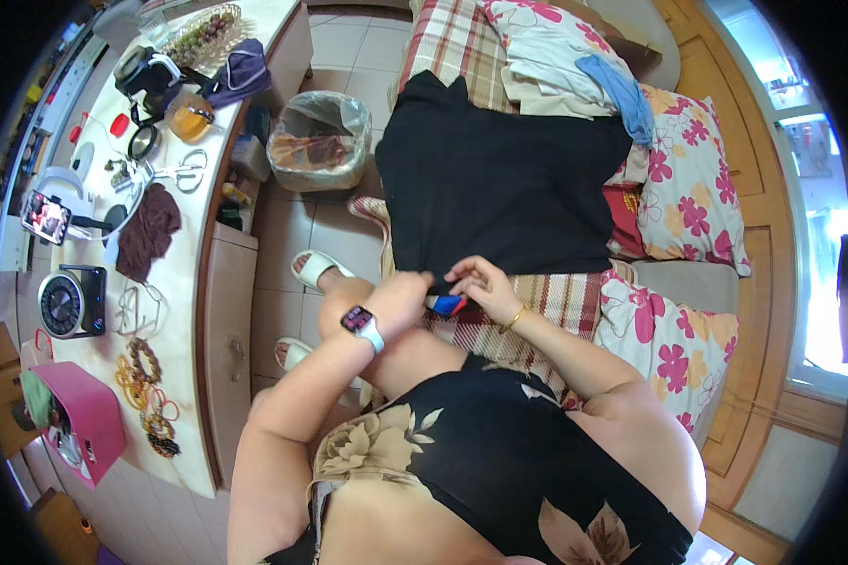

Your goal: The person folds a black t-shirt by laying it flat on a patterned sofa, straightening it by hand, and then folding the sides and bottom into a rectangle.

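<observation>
A black garment lies spread over the plaid-covered sofa before me, its near edge between my hands. My left hand, with a smartwatch on the wrist, pinches that edge; its fingertips are partly hidden. Just to its right, my right hand has bent fingers at the same edge, a gold bangle on its wrist. Whether those fingers grip the cloth is not clear. Between and just below the hands shows a small blue and red item, partly covered; I cannot tell what it is.
A lined waste bin stands between sofa and table. The table bears scissors, a phone on a stand, bead bracelets and a pink box. Floral cushions and folded clothes lie on the sofa.
</observation>
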Demonstrator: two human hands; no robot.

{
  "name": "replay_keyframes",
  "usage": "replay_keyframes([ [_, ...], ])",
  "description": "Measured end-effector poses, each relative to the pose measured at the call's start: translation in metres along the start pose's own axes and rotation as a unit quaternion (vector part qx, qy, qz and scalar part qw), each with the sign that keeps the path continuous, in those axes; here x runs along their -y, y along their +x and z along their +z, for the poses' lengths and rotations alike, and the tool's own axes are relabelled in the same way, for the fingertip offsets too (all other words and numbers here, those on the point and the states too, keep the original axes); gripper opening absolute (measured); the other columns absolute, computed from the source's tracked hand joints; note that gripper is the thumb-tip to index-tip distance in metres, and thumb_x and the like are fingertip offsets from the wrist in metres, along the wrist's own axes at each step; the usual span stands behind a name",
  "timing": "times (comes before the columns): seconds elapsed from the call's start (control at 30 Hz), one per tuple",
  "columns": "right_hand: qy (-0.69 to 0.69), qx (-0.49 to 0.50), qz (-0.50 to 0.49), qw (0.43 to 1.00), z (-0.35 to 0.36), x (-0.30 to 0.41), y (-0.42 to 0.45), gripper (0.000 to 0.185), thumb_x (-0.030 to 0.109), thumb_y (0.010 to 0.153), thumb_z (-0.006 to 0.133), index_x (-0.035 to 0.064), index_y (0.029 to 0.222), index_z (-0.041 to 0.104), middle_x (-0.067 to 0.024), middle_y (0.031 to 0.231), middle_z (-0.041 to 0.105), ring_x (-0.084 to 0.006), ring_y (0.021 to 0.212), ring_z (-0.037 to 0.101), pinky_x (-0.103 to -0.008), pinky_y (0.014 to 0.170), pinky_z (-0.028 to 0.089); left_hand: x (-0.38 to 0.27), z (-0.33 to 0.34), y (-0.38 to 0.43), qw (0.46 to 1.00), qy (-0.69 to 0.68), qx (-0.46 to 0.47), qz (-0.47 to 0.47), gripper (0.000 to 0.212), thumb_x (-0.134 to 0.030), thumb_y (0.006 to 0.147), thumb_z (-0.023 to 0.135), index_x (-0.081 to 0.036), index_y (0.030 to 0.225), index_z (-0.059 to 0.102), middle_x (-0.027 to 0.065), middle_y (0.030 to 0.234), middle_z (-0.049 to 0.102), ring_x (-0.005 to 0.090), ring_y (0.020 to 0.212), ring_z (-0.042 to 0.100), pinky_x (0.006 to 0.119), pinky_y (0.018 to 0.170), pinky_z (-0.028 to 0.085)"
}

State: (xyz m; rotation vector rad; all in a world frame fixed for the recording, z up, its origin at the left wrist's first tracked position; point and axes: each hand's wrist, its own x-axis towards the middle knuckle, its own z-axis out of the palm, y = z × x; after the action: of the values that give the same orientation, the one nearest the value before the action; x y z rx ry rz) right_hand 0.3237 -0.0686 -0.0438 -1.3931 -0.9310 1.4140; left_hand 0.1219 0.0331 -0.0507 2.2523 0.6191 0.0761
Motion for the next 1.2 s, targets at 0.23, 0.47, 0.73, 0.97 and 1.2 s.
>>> replay_keyframes([
  [0.23,-0.416,-0.148,-0.037,0.896,-0.087,-0.074,-0.081,0.019,0.0,0.085,0.053,0.0037,0.1,0.064,-0.0123,0.094,0.067,-0.0238,0.079,0.067,-0.035,0.072,0.054,0.002,0.043,-0.022,0.977,0.202,-0.041,-0.053,0.008,-0.01,0.08,0.057,-0.008,0.082,0.065,0.0129,0.086,0.065,0.0292,0.083,0.066,0.043,0.07,0.055],
  [0.47,-0.567,-0.248,-0.017,0.786,-0.295,-0.116,-0.221,0.01,0.006,0.086,0.057,0.0012,0.094,0.06,-0.0231,0.089,0.063,-0.0399,0.085,0.062,-0.0424,0.076,0.05,-0.021,0.056,-0.012,0.953,0.287,-0.044,-0.088,0.016,-0.008,0.078,0.064,-0.007,0.093,0.061,0.0112,0.091,0.067,0.0284,0.086,0.067,0.042,0.072,0.055],
  [0.73,-0.6,-0.288,-0.252,0.703,-0.251,-0.039,-0.117,0.036,0.003,0.08,0.061,0.0038,0.116,0.058,-0.019,0.117,0.061,-0.0359,0.112,0.057,-0.0427,0.096,0.045,-0.061,0.087,-0.016,0.914,0.39,-0.069,-0.09,0.011,-0.009,0.084,0.055,-0.009,0.094,0.059,0.0078,0.09,0.063,0.0249,0.09,0.065,0.039,0.076,0.052],
  [0.97,-0.722,0.002,-0.016,0.692,-0.309,-0.018,-0.051,0.031,0.01,0.074,0.067,0.0094,0.105,0.065,-0.0134,0.105,0.065,-0.0325,0.106,0.058,-0.0438,0.093,0.048,-0.073,0.059,-0.044,0.909,0.392,-0.111,-0.084,0.007,-0.009,0.08,0.06,-0.011,0.086,0.061,0.0066,0.086,0.063,0.0242,0.089,0.063,0.037,0.08,0.049],
  [1.2,-0.732,-0.011,-0.054,0.679,-0.28,0.006,-0.129,0.027,0.005,0.064,0.071,0.0088,0.09,0.062,-0.0122,0.09,0.062,-0.0329,0.093,0.059,-0.0439,0.083,0.05,-0.105,0.019,-0.092,0.92,0.331,-0.201,-0.068,0.016,-0.004,0.067,0.068,-0.008,0.082,0.063,0.0084,0.088,0.062,0.0269,0.095,0.06,0.04,0.084,0.045],
])
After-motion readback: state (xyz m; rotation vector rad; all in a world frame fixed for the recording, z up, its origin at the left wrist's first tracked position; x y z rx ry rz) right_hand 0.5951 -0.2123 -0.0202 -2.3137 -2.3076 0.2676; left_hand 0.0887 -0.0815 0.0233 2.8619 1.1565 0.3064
